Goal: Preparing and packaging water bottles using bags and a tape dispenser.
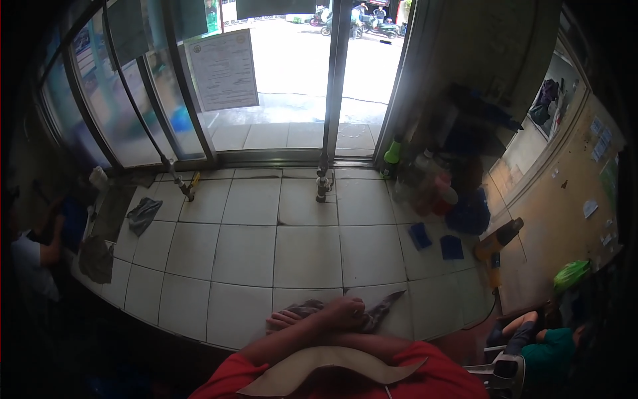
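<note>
My forearms cross at the near edge of the white tiled counter (242, 253). Stretching from the lower left, the left arm lies over the right one. My left hand (345, 312) is closed, its curled fingers on a crumpled grey-brown cloth (382, 309) that spreads out on both sides of it. My right hand (284, 321) reaches under the left forearm; its fingers lie stretched out at the cloth's left part, and the rest of that hand is hidden. A curved beige piece (332, 362) sits in front of my red shirt.
Two grey cloths (143, 214) (98, 259) lie left. Metal pipe fittings (322, 187) (186, 188) rise near the glass front. To the right are blue pads (419, 236) (452, 248), a yellow-black heat gun (498, 241) and a green bottle (392, 156). People sit left (40, 266) and right (548, 346).
</note>
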`<state>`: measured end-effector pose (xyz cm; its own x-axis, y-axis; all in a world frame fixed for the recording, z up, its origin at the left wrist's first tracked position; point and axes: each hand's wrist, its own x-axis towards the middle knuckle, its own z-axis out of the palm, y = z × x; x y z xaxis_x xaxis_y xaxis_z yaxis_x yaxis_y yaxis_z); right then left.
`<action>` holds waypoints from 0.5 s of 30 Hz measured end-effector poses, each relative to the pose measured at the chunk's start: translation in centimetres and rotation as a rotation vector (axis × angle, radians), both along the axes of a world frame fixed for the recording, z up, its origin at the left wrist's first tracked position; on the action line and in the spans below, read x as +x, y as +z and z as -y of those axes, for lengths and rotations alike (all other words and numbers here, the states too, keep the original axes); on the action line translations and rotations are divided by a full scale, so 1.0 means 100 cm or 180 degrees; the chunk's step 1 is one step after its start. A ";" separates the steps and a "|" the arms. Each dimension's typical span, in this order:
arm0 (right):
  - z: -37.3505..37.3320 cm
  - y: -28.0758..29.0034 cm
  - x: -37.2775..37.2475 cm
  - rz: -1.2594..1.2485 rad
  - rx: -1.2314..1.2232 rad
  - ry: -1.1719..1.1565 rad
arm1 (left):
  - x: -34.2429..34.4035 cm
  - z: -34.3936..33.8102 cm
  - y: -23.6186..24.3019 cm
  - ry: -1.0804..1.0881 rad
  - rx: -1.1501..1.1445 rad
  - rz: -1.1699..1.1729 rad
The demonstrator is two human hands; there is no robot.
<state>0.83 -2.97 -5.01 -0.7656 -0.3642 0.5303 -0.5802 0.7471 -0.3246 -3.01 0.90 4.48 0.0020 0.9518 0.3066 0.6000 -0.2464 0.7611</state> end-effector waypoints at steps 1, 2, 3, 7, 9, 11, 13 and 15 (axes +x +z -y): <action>0.002 -0.004 0.001 -0.0032 -0.0043 -0.0062 | 0.001 0.000 0.000 0.0006 -0.0014 0.0031; 0.002 -0.009 0.001 -0.0063 -0.0087 -0.0123 | 0.001 -0.001 0.000 0.0014 -0.0027 0.0062; 0.002 -0.007 0.001 -0.0057 -0.0090 -0.0110 | 0.001 0.000 0.002 0.0026 -0.0031 0.0068; -0.003 -0.001 0.000 0.0236 -0.0147 0.0186 | 0.003 0.001 0.007 0.0097 -0.0272 -0.0044; -0.005 0.002 0.000 0.0219 -0.0108 0.0202 | 0.002 0.001 0.006 0.0100 -0.0285 -0.0006; -0.007 0.005 0.001 0.0179 -0.0032 0.0216 | 0.002 0.002 0.006 0.0085 -0.0314 0.0064; -0.008 0.007 0.001 0.0162 0.0002 0.0226 | 0.002 0.002 0.005 0.0081 -0.0332 0.0102; -0.008 0.009 0.001 0.0205 0.0010 0.0233 | 0.002 0.001 0.002 0.0093 -0.0276 0.0053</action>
<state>0.91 -2.13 -4.11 -0.7693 -0.4220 0.4796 -0.6113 0.7044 -0.3607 -2.80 0.75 4.65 -0.0304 0.9744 0.2228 0.5931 -0.1619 0.7887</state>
